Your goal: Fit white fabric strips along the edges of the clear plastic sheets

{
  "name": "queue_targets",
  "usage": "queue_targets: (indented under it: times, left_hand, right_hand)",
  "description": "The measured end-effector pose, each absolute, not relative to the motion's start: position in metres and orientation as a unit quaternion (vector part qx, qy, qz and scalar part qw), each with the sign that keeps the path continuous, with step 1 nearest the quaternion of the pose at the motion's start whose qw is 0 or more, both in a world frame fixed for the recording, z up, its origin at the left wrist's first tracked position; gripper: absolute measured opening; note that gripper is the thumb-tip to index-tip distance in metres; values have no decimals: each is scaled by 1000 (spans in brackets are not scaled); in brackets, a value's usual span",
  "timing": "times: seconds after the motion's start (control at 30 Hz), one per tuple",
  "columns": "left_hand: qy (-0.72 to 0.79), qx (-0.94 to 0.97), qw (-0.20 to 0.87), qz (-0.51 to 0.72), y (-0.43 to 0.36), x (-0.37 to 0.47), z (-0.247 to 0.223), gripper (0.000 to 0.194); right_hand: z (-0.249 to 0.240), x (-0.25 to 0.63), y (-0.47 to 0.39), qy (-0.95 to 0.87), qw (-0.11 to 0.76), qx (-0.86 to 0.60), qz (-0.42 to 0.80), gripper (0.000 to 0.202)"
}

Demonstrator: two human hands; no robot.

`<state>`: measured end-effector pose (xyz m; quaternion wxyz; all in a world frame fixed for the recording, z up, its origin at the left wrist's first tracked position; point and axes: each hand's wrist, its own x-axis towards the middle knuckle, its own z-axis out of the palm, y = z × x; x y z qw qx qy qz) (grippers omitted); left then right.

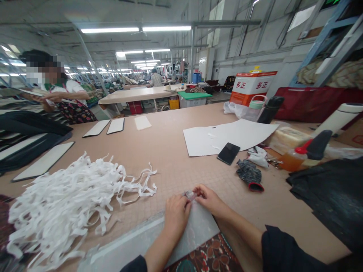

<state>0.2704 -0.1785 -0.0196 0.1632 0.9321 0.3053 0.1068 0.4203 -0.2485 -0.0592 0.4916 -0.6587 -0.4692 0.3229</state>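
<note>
At the near edge of the table, my left hand [177,211] and my right hand [208,198] come close together over a clear plastic sheet or bag [195,221]. Both hands have curled fingers pinching a crumpled bit of the plastic [189,195] at its far corner. The rest of the plastic lies flat under my forearms and stretches to the left. A patterned dark brown cloth [210,255] shows below it, nearest to me. To the left of my hands is a large tangled heap of white fabric strips [70,200].
A white card sheet [227,138] with a black phone [228,153] lies ahead right, near a dark glove [250,174] and an orange-liquid bottle [295,158]. Black material [326,192] lies right. White panels [96,128] lie far left, where another person [62,90] stands.
</note>
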Motion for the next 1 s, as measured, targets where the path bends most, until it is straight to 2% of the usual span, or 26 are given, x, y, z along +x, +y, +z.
queue_targets:
  times: [0.1, 0.37, 0.67, 1.0]
  left_hand:
    - [301, 938, 145, 86, -182, 275, -22, 17]
    - [222, 972, 12, 81, -189, 271, -34, 23]
    - [189, 979, -31, 64, -190, 272, -33, 29]
    - [177, 982, -39, 53, -189, 273, -36, 27]
  right_hand:
    - [-61, 420, -248, -481, 448, -693, 295, 20]
    - [-60, 418, -248, -571, 348, -728, 150, 10]
    - [-41, 427, -238, -582, 266, -742, 200, 6]
    - [-45, 431, -224, -577, 211, -757, 223, 9]
